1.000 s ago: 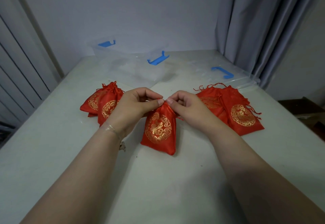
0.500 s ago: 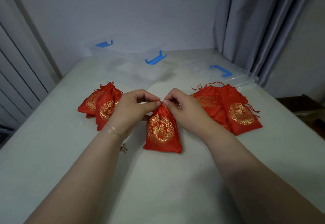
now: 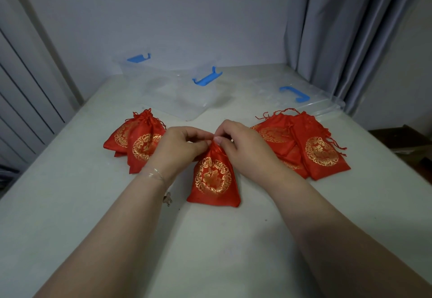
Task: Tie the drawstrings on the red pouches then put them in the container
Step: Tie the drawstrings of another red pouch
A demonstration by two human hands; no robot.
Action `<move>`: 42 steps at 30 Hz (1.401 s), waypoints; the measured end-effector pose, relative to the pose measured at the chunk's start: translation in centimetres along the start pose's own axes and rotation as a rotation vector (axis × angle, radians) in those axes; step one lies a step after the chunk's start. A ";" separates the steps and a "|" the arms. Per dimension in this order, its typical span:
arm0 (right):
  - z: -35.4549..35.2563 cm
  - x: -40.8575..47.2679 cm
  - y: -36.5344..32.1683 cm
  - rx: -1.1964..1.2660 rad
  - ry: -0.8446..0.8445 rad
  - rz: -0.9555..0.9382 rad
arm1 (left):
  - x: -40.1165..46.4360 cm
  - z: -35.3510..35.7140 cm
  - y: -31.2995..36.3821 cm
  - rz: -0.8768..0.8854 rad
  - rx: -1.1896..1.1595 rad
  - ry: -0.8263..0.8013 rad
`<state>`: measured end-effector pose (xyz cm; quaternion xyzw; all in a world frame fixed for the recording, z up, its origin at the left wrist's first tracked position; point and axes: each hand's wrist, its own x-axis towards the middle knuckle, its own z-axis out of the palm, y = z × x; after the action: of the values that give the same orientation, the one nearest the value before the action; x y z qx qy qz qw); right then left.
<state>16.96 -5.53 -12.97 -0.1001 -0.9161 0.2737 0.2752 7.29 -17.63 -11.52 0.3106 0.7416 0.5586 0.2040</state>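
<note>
Progress: I judge the task mid-way; no pouch is visible in the clear container [image 3: 177, 92].
Done: the left pile [image 3: 138, 141], left of the centre pouch [image 3: 214, 177], looks cinched at the necks.
Left: the right pile [image 3: 304, 148], right of the centre pouch, lies flat with loose strings.
Grip: my left hand [image 3: 180, 150] and right hand [image 3: 243, 145] both pinch the centre pouch's neck, fingertips meeting.
Location: the centre pouch lies on the table [image 3: 70, 204], nearer me than the container.
Appearance: red satin, gold round emblem, gathered top.
</note>
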 end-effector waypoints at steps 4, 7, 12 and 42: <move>0.0 0.1 -0.3 -0.068 0.000 -0.108 | 0.1 -0.3 -0.1 -0.018 0.026 -0.018; 0.1 0.1 -0.3 -0.080 0.007 -0.155 | 0.1 -0.4 -0.1 -0.019 0.090 -0.023; 0.4 -0.1 -0.7 -0.191 0.000 -0.123 | 0.1 -0.4 -0.3 0.078 0.344 0.037; -1.6 0.1 0.7 0.080 0.016 0.307 | 0.5 0.9 -1.3 0.571 0.709 0.203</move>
<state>17.81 -4.15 -12.17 -0.2302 -0.8762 0.3480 0.2411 7.24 -16.89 -13.00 0.4967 0.7877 0.3320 -0.1502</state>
